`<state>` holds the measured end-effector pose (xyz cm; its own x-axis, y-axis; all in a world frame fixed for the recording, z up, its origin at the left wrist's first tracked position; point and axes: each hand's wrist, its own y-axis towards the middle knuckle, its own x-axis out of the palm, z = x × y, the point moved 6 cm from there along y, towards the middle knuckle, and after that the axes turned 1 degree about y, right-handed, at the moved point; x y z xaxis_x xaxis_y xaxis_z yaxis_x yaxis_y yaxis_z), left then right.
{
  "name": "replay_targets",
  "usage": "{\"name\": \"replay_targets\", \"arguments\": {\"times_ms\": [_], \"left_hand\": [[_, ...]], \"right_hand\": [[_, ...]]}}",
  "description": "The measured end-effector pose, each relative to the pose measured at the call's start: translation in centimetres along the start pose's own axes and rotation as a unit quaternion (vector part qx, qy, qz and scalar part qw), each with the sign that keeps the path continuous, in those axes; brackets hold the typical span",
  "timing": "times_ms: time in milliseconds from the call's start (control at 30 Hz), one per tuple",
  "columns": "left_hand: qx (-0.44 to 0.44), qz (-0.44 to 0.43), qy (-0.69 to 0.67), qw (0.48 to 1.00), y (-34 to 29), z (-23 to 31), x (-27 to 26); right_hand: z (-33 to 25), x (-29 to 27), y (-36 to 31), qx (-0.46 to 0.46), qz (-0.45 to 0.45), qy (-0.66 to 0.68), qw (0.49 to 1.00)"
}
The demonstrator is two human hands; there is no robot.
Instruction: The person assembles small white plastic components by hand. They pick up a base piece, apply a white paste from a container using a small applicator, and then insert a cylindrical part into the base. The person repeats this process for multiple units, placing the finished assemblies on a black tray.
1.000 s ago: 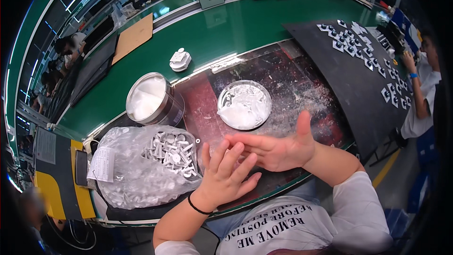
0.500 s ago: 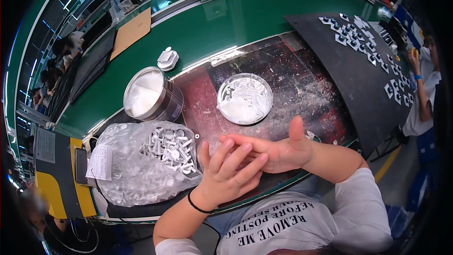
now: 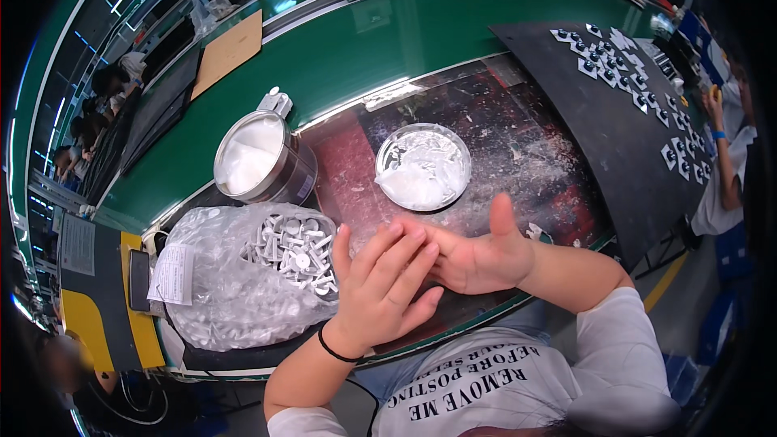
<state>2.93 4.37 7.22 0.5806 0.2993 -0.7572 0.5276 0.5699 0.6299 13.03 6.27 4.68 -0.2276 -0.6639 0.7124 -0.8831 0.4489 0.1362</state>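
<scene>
My left hand (image 3: pixel 384 283), with a black band at the wrist, is stretched out flat over the fingers of my right hand (image 3: pixel 490 260). The right palm is turned up, its thumb raised and apart. No object shows in either hand, though the spot where the fingers overlap is hidden. Just beyond them lies a round metal lid (image 3: pixel 443 139) smeared with white paste. Left of my left hand sits a clear plastic bag (image 3: pixel 212 275), its opening showing many small white stemmed parts (image 3: pixel 301 260). Behind the bag stands a metal can (image 3: pixel 303 171) of white paste.
A stained, dark red work board (image 3: pixel 356 154) lies under the lid. Beyond runs a green conveyor surface (image 3: pixel 356 57) with a white part (image 3: pixel 276 103) behind the can. At right, a black sheet (image 3: pixel 566 89) carries several small white-and-black pieces (image 3: pixel 639 101). Other people work nearby.
My left hand has slid slightly up and left across the right fingers. Beyond the can, the white part on the green surface has shifted left, partly behind the rim.
</scene>
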Motion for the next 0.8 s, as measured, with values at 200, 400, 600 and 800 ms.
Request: {"name": "replay_targets", "arguments": {"times_ms": [200, 400, 600, 800], "left_hand": [[0.043, 0.059, 0.046, 0.996, 0.1, 0.3, -0.8], [0.073, 0.066, 0.067, 0.993, 0.1, 0.5, -0.9], [0.087, 0.033, 0.03, 0.995, 0.5, 0.2, -0.8], [0.097, 0.032, 0.045, 0.994, 0.6, 0.5, -0.8]], "right_hand": [[0.8, 0.4, 0.2, 0.043, 0.034, -0.012, 0.998], [1.6, -0.1, 0.4, 0.065, 0.049, 0.0, 0.997], [2.0, -0.3, 0.5, 0.063, 0.056, 0.019, 0.996], [2.3, -0.5, 0.6, 0.058, 0.07, 0.035, 0.995]]}}
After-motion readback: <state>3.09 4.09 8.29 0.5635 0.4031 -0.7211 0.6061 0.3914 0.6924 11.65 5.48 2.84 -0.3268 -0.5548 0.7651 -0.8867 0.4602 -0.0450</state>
